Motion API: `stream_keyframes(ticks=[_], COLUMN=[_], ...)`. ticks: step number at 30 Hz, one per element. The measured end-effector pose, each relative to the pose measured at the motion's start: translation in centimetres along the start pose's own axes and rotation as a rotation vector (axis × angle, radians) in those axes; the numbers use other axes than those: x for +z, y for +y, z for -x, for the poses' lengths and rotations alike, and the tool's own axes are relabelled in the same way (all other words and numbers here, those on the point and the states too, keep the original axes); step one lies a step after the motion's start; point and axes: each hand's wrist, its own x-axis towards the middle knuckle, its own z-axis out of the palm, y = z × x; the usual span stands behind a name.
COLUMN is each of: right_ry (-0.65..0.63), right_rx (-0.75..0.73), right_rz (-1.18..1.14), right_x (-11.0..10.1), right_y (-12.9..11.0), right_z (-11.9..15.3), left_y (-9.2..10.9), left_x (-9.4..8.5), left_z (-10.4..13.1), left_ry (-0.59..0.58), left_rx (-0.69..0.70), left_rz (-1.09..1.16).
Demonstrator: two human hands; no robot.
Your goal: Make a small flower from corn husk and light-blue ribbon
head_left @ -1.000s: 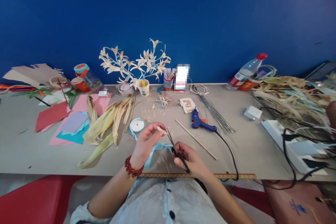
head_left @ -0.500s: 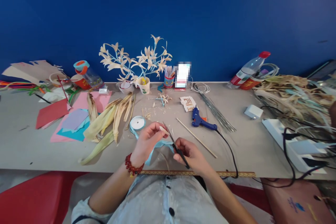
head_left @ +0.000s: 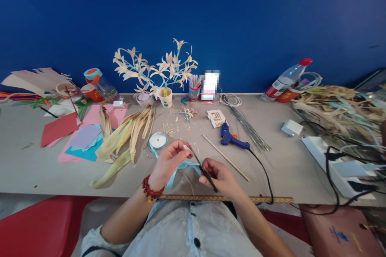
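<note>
Between the thumb and fingers of my left hand [head_left: 171, 158] is a small pale piece of corn husk [head_left: 186, 148], pinched near the scissor tips. My right hand [head_left: 217, 174] grips a pair of black-handled scissors [head_left: 199, 162], whose blades point up and left, right beside the husk piece. Whether the blades touch it I cannot tell. Light blue ribbon [head_left: 173, 176] lies on the table beneath my hands and runs to its white spool [head_left: 158, 141]. Small cut scraps [head_left: 177, 119] are scattered beyond my hands, around a finished husk flower [head_left: 188, 114].
Dried corn husks [head_left: 120, 144] and coloured paper [head_left: 86, 136] lie to the left. A blue glue gun [head_left: 232, 138], a thin stick [head_left: 224, 156] and wires [head_left: 251, 130] lie to the right. Husk flowers stand in a paper cup [head_left: 165, 98]. A power strip [head_left: 324, 164] is far right.
A thin pale sliver now shows just right of the scissor tips. Both hands keep almost the same place, and the scissors have shifted slightly.
</note>
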Motion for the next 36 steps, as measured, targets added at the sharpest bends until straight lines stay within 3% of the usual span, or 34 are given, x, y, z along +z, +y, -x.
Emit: stream_keyframes(ticks=[36], right_ry=[-0.054], right_rx=[-0.017], right_rz=[0.054], right_x=[-0.7], right_y=[-0.6], right_z=[0.5], left_y=[2.6], left_x=[-0.2], left_z=[-0.1], left_ry=[-0.134], left_rx=[-0.039], left_rz=[-0.229])
